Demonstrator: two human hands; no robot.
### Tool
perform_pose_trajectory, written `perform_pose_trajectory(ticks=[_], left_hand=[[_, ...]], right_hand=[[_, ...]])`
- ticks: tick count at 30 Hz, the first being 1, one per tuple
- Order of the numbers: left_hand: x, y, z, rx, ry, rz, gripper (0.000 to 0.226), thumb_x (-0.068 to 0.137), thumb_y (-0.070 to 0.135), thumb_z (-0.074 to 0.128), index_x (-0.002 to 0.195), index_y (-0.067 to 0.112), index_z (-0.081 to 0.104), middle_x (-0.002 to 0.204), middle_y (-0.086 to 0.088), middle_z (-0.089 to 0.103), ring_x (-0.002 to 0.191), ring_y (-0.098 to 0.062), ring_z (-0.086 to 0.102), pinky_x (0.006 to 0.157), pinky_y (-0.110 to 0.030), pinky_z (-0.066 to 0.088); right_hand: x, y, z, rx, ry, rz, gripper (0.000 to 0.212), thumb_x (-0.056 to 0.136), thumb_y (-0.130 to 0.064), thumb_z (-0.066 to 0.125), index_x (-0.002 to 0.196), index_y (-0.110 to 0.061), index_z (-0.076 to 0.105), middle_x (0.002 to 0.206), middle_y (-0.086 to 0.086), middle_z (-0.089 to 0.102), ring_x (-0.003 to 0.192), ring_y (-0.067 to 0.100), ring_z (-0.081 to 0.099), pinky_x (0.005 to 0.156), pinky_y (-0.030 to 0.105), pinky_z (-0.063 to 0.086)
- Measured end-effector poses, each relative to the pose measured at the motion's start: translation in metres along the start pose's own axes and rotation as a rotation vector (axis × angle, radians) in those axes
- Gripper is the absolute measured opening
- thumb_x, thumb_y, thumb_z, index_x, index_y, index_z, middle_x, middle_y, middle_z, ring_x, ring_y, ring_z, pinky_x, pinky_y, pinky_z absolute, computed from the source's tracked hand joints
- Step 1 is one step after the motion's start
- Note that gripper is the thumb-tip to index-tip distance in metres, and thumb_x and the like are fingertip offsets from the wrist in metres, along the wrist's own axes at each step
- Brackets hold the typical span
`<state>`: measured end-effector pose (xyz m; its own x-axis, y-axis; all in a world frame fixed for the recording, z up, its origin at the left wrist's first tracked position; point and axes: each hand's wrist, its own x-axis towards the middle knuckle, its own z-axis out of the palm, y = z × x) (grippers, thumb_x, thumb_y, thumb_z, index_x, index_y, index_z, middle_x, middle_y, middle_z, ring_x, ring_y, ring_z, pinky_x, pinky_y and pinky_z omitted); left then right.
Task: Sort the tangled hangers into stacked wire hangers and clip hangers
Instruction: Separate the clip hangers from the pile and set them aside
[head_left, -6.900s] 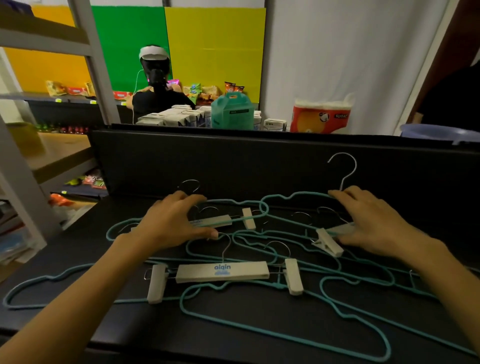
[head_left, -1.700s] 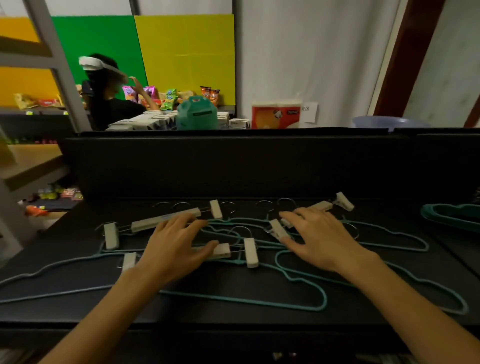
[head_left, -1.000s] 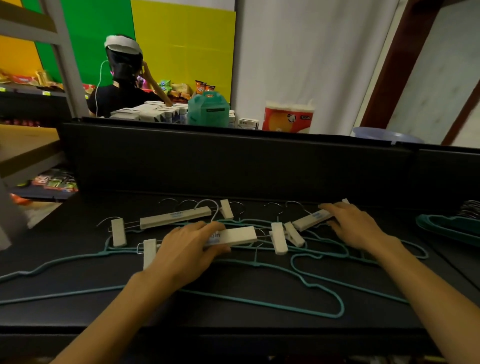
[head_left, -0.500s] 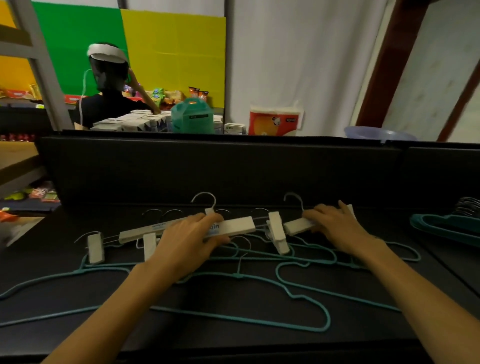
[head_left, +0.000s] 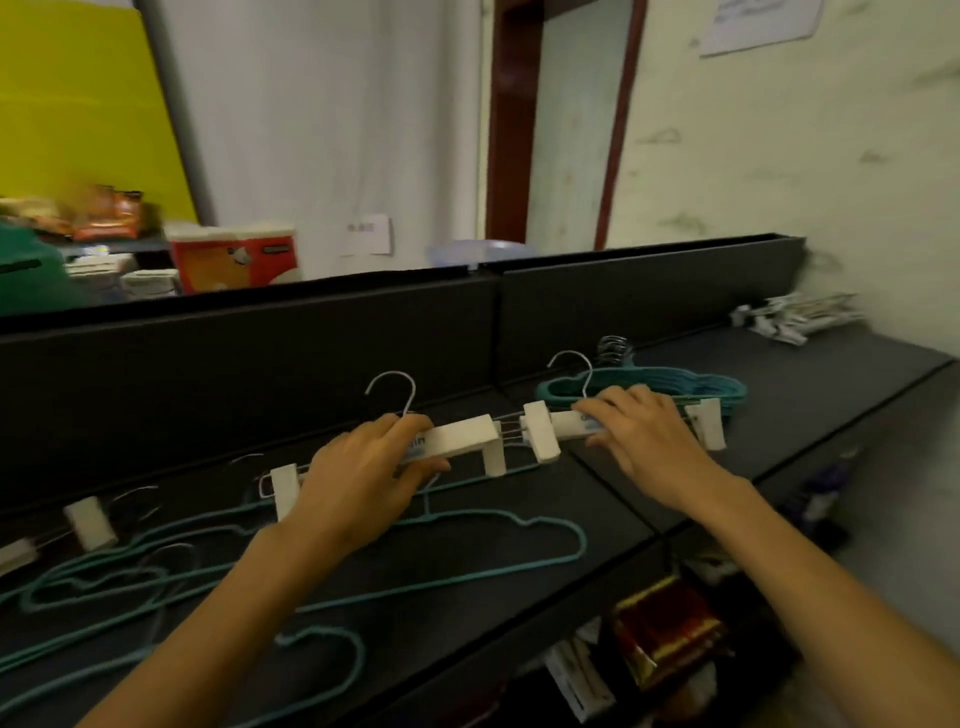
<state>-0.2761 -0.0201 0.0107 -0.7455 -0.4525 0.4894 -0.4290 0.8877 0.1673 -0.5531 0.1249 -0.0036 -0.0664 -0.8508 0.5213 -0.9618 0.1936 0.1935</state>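
Over the black table (head_left: 810, 384), left hand (head_left: 363, 478) and right hand (head_left: 644, 436) each grip a clip hanger (head_left: 462, 436), now lifted from the tangle toward the clip-hanger stack (head_left: 795, 317).

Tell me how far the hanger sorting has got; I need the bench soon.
Partly done. A stack of teal wire hangers lies at the right, and a pile of clip hangers sits at the far right end. In hand: the left hand grips one clip hanger, the right hand another. Left: loose wire hangers and another clip hanger still on the bench.
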Motion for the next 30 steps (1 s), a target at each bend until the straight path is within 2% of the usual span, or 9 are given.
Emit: perform_pose_trajectory(ticks=[6,11,14,16,19,23,27,30], left_hand=[[0.081,0.123,0.071,-0.062,0.030,0.082,0.047,0.090,0.053,0.044,0.130,0.030,0.043,0.121,0.005,0.056,0.100,-0.014,0.056,0.076,-0.027,0.046],[0.159,0.244,0.135,-0.049,0.029,0.233,0.047,0.090,0.054,0.043,0.128,0.025,0.045,0.119,0.003,0.060,0.098,-0.017,0.058,0.071,-0.026,0.041],[0.202,0.302,0.162,-0.069,-0.011,0.245,0.046,0.091,0.052,0.044,0.130,0.026,0.041,0.124,0.002,0.057,0.102,-0.018,0.057,0.074,-0.025,0.038],[0.230,0.332,0.179,-0.073,-0.041,0.251,0.042,0.092,0.052,0.042,0.126,0.027,0.040,0.121,0.004,0.057,0.099,-0.015,0.055,0.070,-0.023,0.035],[0.271,0.361,0.200,-0.066,-0.057,0.267,0.039,0.092,0.053,0.040,0.121,0.028,0.041,0.114,0.004,0.058,0.094,-0.014,0.054,0.070,-0.025,0.034],[0.326,0.376,0.229,-0.050,-0.072,0.227,0.040,0.092,0.054,0.040,0.122,0.028,0.039,0.117,0.003,0.056,0.096,-0.013,0.054,0.076,-0.024,0.038],[0.388,0.382,0.260,-0.030,-0.035,0.139,0.041,0.090,0.053,0.043,0.120,0.026,0.037,0.112,-0.001,0.058,0.082,-0.009,0.050,0.072,-0.025,0.042],[0.439,0.388,0.280,-0.028,-0.004,0.102,0.041,0.090,0.051,0.044,0.120,0.024,0.037,0.108,-0.002,0.058,0.078,-0.009,0.051,0.069,-0.025,0.045]], right_hand=[[-0.077,0.144,-0.005,0.037,-0.037,0.162,0.043,0.082,-0.022,0.069,0.123,-0.018,0.055,0.110,0.002,0.058,0.095,0.026,0.053,0.080,0.039,0.043],[-0.152,0.282,-0.021,-0.002,-0.049,0.267,0.042,0.083,-0.017,0.067,0.123,-0.019,0.057,0.110,0.001,0.059,0.094,0.024,0.053,0.081,0.037,0.044],[-0.183,0.350,-0.030,-0.041,-0.026,0.313,0.047,0.075,-0.008,0.072,0.120,-0.016,0.060,0.106,0.003,0.062,0.090,0.026,0.056,0.079,0.038,0.047],[-0.196,0.387,-0.031,-0.052,-0.008,0.331,0.048,0.074,-0.006,0.073,0.119,-0.014,0.061,0.105,0.005,0.063,0.088,0.027,0.056,0.078,0.041,0.048],[-0.205,0.435,-0.023,-0.052,0.022,0.329,0.045,0.076,-0.007,0.072,0.119,-0.012,0.061,0.105,0.007,0.062,0.088,0.029,0.056,0.077,0.043,0.048],[-0.194,0.486,0.000,-0.033,0.030,0.307,0.045,0.077,-0.008,0.071,0.120,-0.012,0.061,0.106,0.007,0.062,0.090,0.029,0.057,0.080,0.043,0.048],[-0.168,0.544,0.027,-0.023,0.019,0.274,0.043,0.080,-0.012,0.070,0.122,-0.014,0.060,0.109,0.006,0.062,0.096,0.028,0.058,0.091,0.046,0.043],[-0.143,0.595,0.041,-0.010,-0.006,0.280,0.042,0.084,-0.012,0.066,0.126,-0.015,0.057,0.113,0.006,0.061,0.100,0.027,0.057,0.091,0.043,0.043]])
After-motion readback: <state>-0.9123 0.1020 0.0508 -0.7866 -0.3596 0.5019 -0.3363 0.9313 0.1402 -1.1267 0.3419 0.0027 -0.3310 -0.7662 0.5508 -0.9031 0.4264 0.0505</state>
